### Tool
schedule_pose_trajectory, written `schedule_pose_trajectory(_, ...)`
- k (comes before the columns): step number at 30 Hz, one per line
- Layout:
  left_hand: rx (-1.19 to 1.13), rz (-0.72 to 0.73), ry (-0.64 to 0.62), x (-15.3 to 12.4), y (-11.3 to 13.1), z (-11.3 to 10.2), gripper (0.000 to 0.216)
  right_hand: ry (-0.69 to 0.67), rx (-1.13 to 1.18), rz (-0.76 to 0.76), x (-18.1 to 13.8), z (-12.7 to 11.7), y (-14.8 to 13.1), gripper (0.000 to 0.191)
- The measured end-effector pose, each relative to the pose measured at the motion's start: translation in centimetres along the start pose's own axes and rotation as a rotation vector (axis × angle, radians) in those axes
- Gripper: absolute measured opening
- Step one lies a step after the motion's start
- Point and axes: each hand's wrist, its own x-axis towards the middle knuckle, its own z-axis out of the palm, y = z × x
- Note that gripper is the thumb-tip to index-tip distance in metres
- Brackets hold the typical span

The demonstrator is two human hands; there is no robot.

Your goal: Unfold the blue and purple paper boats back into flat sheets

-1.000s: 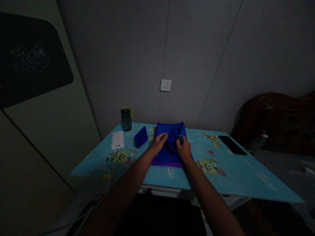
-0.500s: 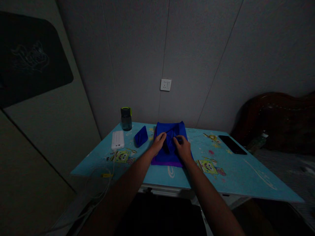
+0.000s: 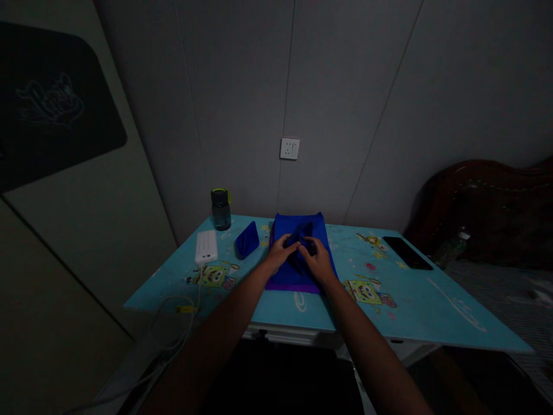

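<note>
The folded dark-blue paper piece (image 3: pixel 299 233) slanted away rightward between the left hand (image 3: pixel 280 253) and right hand (image 3: pixel 317 261), both holding it.

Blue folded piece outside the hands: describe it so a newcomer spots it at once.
On the light-blue table, find the white power bank at left. The folded piece sits between it and the left hand. Unlike the held piece, also blue, it rests untouched, directly on the table.

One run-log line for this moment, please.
left hand, right hand: holding blue folded piece | beneath: blue sheet | left: second folded piece, white power bank | right: black phone
</note>
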Motion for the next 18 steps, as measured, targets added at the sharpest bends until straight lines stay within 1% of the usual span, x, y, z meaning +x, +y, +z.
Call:
schedule_pose_trajectory(2,0.002,-0.036,0.013,-0.01,-0.17,-0.08,0.046,-0.012,-0.007,0.017,-0.06,0.06,-0.12,0.044)
schedule_pose_trajectory(6,-0.016,-0.055,0.056,0.03,-0.29,-0.08,0.045,-0.009,0.014,0.102,-0.08,0.09,-0.42,0.044)
schedule_pose_trajectory(10,-0.081,-0.088,0.122,0.16,-0.4,-0.04,0.054,0.106,0.101,0.126,0.0,0.06,-0.65,0.044)
schedule_pose_trajectory(12,-0.098,-0.106,0.113,0.22,-0.48,-0.08,0.058,0.137,0.165,0.165,0.05,0.02,-0.73,0.049)
schedule_pose_trajectory(14,-0.112,-0.121,0.094,0.26,-0.49,-0.13,0.061,0.136,0.238,0.2,0.1,-0.08,-0.84,0.056)
schedule_pose_trajectory(18,-0.177,-0.138,0.087,0.29,-0.22,-0.23,0.063,0.145,0.313,0.184,0.34,-0.33,-1.0,0.06)
